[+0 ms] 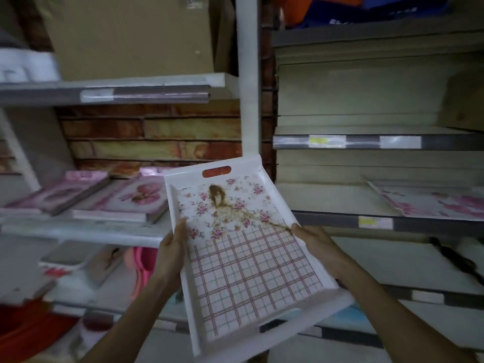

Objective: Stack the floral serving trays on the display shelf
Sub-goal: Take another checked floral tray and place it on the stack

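On the left shelf (86, 230) lie two flat pink floral trays (125, 199), side by side, the likely stack. The left hand (174, 241) grasps the left rim of a white rectangular plastic tray with a floral and plaid print (243, 247), and the right hand (313, 238) grasps its right rim; it is held in the air between the shelf bays, tilted. This looks like the carrying step: next, swing it left and level it over a stack. The white upright post (246, 74) stands close to that path. Far right, another pink floral tray (429, 203) rests on the grey shelf (419, 224).
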`<action>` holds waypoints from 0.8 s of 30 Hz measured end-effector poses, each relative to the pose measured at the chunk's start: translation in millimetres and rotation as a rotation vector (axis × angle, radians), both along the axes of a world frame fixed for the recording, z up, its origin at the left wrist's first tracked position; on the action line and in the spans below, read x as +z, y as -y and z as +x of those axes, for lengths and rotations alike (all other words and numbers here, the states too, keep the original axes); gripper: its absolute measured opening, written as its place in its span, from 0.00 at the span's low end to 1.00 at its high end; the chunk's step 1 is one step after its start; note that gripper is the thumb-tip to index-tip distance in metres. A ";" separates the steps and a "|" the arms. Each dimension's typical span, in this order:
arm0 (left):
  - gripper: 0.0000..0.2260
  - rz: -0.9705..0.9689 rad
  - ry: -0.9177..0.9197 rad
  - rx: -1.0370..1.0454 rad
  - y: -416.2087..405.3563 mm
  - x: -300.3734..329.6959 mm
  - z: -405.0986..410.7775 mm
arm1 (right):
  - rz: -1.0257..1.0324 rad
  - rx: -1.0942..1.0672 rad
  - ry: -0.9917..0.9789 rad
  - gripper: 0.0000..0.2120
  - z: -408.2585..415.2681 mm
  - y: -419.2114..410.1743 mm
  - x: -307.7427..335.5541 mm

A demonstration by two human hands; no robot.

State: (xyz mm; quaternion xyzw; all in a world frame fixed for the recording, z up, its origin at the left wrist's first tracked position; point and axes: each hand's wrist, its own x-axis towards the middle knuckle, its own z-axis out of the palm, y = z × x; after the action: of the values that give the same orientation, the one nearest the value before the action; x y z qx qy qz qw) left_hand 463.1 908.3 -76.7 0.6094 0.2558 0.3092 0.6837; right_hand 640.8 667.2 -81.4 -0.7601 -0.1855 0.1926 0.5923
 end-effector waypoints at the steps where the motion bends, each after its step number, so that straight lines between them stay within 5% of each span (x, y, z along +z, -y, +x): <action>1: 0.17 0.012 0.003 0.018 -12.9 1.0 -13.0 | 0.008 0.014 0.004 0.18 -8.6 -17.6 -1.2; 9: 0.23 0.058 -0.028 0.137 -118.4 9.9 -103.5 | 0.052 0.050 0.028 0.14 -73.8 -151.1 -5.7; 15: 0.15 0.075 -0.031 0.186 -175.4 22.9 -142.6 | 0.049 0.073 0.049 0.16 -109.2 -226.8 -1.6; 24: 0.18 0.067 0.003 0.182 -272.4 13.2 -160.2 | 0.077 0.087 0.070 0.16 -113.6 -329.3 4.4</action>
State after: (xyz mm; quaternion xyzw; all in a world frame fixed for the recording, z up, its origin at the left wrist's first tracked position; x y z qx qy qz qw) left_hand 302.9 1180.7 -63.5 0.6057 0.2988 0.3792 0.6325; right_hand 527.1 996.5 -77.1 -0.7341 -0.2465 0.1842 0.6053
